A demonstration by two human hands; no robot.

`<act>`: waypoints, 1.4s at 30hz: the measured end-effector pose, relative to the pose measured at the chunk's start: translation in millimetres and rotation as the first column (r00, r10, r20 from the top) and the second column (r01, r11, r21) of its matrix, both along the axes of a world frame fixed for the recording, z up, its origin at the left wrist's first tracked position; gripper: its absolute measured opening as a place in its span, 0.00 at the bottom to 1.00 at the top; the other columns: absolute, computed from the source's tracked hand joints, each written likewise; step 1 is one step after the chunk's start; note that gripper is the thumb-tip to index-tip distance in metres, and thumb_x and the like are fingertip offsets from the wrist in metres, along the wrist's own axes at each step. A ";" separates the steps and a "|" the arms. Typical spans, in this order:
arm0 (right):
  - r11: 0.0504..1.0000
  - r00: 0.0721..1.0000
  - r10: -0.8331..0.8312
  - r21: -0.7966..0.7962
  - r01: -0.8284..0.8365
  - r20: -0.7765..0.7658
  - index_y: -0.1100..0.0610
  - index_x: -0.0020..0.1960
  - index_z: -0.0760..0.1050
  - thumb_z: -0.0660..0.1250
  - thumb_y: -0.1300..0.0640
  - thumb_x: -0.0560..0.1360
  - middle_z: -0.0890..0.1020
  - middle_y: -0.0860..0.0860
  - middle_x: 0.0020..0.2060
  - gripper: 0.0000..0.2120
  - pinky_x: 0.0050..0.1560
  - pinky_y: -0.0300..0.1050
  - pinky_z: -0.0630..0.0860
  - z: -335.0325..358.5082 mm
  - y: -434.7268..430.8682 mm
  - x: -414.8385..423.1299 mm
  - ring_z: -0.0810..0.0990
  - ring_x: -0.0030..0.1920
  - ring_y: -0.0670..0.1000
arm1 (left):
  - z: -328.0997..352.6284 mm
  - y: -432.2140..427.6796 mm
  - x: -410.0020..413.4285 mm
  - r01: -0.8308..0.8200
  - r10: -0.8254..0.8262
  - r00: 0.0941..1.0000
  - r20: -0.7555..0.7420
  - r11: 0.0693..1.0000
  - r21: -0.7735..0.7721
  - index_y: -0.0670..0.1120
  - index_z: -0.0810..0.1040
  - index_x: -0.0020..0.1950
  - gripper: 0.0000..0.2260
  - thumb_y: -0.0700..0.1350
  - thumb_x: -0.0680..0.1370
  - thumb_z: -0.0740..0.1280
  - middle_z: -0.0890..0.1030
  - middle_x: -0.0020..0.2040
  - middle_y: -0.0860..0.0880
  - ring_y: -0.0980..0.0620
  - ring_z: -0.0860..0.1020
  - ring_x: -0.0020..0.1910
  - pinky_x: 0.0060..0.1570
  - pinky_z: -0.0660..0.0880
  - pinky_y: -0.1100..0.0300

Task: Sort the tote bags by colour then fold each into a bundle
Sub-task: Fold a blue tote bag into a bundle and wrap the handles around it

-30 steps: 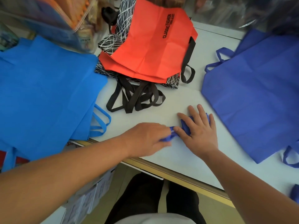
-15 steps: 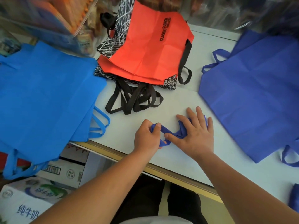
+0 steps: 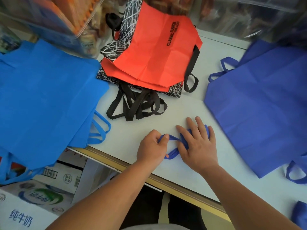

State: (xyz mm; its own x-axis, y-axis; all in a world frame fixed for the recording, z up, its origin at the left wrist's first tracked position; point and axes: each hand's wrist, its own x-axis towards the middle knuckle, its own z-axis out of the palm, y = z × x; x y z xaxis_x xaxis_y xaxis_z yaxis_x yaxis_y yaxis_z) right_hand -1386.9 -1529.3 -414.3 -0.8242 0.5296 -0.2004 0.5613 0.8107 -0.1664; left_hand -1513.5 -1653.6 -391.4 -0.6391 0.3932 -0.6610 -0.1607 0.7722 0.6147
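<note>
Pinching strap (image 3: 172, 138), pressing bundle (image 3: 206, 128)

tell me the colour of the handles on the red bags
The handles are black, clearest in the head view.

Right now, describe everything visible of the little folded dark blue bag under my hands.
The small folded bundle of dark blue non-woven fabric lies on the white table, mostly hidden under the right hand, which presses it flat with straight fingers. Its thin strap loops out leftward; the left hand pinches that strap.
</note>
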 end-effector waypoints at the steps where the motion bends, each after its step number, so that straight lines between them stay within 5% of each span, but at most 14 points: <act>1: 1.000 1.000 0.013 -0.020 -0.013 0.018 0.40 0.78 0.63 0.47 0.37 0.82 0.57 0.48 0.81 0.26 0.79 0.64 0.48 2.4 1.9 0.5 0.45 0.83 0.54 | 0.0 1.4 0.1 0.012 -0.013 1.000 -0.014 0.999 -0.036 0.48 0.71 0.45 0.15 0.58 0.83 0.63 0.79 0.36 0.50 0.52 0.84 0.30 0.41 0.83 0.43; 5: 0.981 0.997 0.055 -0.182 -0.063 -0.052 0.38 0.81 0.54 0.35 0.37 0.84 0.48 0.46 0.83 0.28 0.81 0.61 0.44 11.9 10.7 8.5 0.37 0.82 0.50 | 0.4 12.4 -2.2 0.084 -0.101 0.990 -0.101 0.983 -0.161 0.51 0.73 0.44 0.15 0.59 0.83 0.61 0.81 0.38 0.51 0.51 0.84 0.30 0.40 0.84 0.45; 7: 0.987 0.991 0.010 -0.158 -0.031 -0.132 0.41 0.81 0.57 0.44 0.38 0.85 0.51 0.51 0.83 0.26 0.80 0.61 0.55 14.7 10.6 14.9 0.45 0.83 0.55 | -0.5 16.1 -2.3 0.114 -0.151 0.973 -0.176 0.972 -0.204 0.51 0.73 0.42 0.16 0.61 0.82 0.61 0.80 0.37 0.52 0.49 0.83 0.32 0.41 0.83 0.47; 9: 0.962 0.960 -0.239 -0.166 0.215 -0.144 0.46 0.81 0.60 0.58 0.34 0.81 0.58 0.55 0.80 0.32 0.72 0.60 0.69 20.4 8.5 19.2 0.58 0.79 0.58 | -2.0 18.4 -1.8 0.120 -0.164 0.966 -0.201 0.969 -0.215 0.50 0.72 0.41 0.17 0.61 0.81 0.62 0.80 0.36 0.52 0.48 0.83 0.33 0.41 0.82 0.47; 12: 0.769 0.810 -0.583 -0.282 0.573 0.056 0.50 0.79 0.58 0.65 0.28 0.72 0.67 0.53 0.69 0.44 0.55 0.55 0.75 35.7 0.0 18.7 0.68 0.67 0.57 | -0.1 19.0 -0.4 0.116 -0.162 0.967 -0.197 0.967 -0.227 0.50 0.72 0.40 0.17 0.61 0.81 0.62 0.79 0.35 0.51 0.47 0.83 0.33 0.41 0.82 0.46; 15: 0.606 0.703 -0.702 -0.426 0.672 0.112 0.53 0.73 0.65 0.66 0.32 0.75 0.71 0.54 0.60 0.36 0.51 0.52 0.72 35.9 -4.0 20.0 0.70 0.61 0.59 | 3.2 20.2 1.0 0.116 -0.165 0.967 -0.194 0.964 -0.239 0.49 0.73 0.41 0.17 0.60 0.81 0.62 0.78 0.35 0.51 0.49 0.83 0.30 0.39 0.83 0.46; 17: 0.450 0.624 -0.768 -0.573 0.685 0.143 0.53 0.68 0.69 0.71 0.37 0.74 0.75 0.53 0.56 0.31 0.51 0.54 0.77 35.5 1.5 18.8 0.76 0.55 0.57 | 5.2 20.2 2.6 0.117 -0.163 0.970 -0.182 0.964 -0.238 0.49 0.73 0.41 0.17 0.60 0.82 0.62 0.78 0.34 0.50 0.51 0.82 0.28 0.37 0.83 0.46; 20: 0.085 0.490 -0.813 -0.769 0.634 0.314 0.58 0.56 0.75 0.78 0.48 0.72 0.81 0.52 0.49 0.21 0.41 0.47 0.78 42.9 19.8 20.7 0.81 0.45 0.52 | 9.3 19.1 5.2 0.147 -0.180 0.975 -0.133 0.963 -0.225 0.49 0.73 0.42 0.17 0.60 0.81 0.62 0.80 0.35 0.48 0.47 0.83 0.31 0.33 0.83 0.46; 23: -0.024 0.554 -0.766 -0.876 0.482 0.325 0.57 0.53 0.80 0.79 0.55 0.72 0.86 0.56 0.50 0.14 0.54 0.57 0.83 57.8 35.5 40.5 0.85 0.50 0.57 | 27.9 22.3 12.5 0.128 -0.127 0.992 0.019 0.980 -0.155 0.45 0.74 0.45 0.16 0.58 0.82 0.64 0.80 0.36 0.46 0.47 0.83 0.28 0.27 0.79 0.56; 25: 0.052 0.662 -0.723 -0.940 0.338 0.198 0.55 0.55 0.81 0.79 0.60 0.72 0.86 0.55 0.50 0.13 0.57 0.60 0.82 84.1 43.4 59.6 0.85 0.52 0.59 | 49.7 27.7 19.6 0.129 -0.115 0.984 0.135 0.986 -0.103 0.44 0.74 0.46 0.15 0.56 0.82 0.66 0.78 0.34 0.45 0.49 0.81 0.26 0.27 0.77 0.58; 28: 0.258 0.805 -0.591 -0.958 0.123 -0.055 0.53 0.50 0.81 0.79 0.67 0.69 0.85 0.54 0.45 0.15 0.47 0.50 0.79 131.9 55.3 93.0 0.83 0.47 0.57 | 80.6 35.2 35.3 0.214 -0.186 0.937 0.295 0.975 -0.067 0.44 0.77 0.48 0.13 0.54 0.81 0.68 0.77 0.35 0.44 0.51 0.78 0.24 0.28 0.76 0.59; 31: 0.486 0.905 -0.295 -0.864 -0.133 -0.305 0.53 0.48 0.81 0.83 0.64 0.66 0.84 0.49 0.42 0.15 0.41 0.41 0.76 172.9 66.6 121.8 0.81 0.40 0.52 | 111.9 48.0 59.5 0.340 -0.310 0.878 0.365 0.940 -0.019 0.46 0.77 0.48 0.13 0.55 0.81 0.69 0.76 0.34 0.46 0.52 0.76 0.25 0.27 0.74 0.60; 36: 0.799 0.854 -0.088 -0.548 -0.247 -0.514 0.44 0.45 0.79 0.81 0.49 0.67 0.80 0.43 0.39 0.13 0.39 0.41 0.74 193.7 78.8 153.9 0.79 0.40 0.49 | 164.9 79.1 104.2 0.353 -0.384 0.890 0.243 0.921 0.162 0.50 0.77 0.45 0.12 0.56 0.82 0.66 0.79 0.38 0.44 0.48 0.77 0.30 0.26 0.75 0.58; 42: 0.952 0.781 -0.021 -0.252 -0.175 -0.624 0.44 0.48 0.79 0.81 0.59 0.66 0.74 0.40 0.39 0.17 0.36 0.35 0.69 204.2 75.6 178.3 0.72 0.39 0.44 | 218.0 85.0 143.0 0.336 -0.394 0.901 0.183 0.899 0.280 0.55 0.81 0.52 0.15 0.64 0.81 0.62 0.84 0.51 0.48 0.51 0.84 0.45 0.44 0.84 0.52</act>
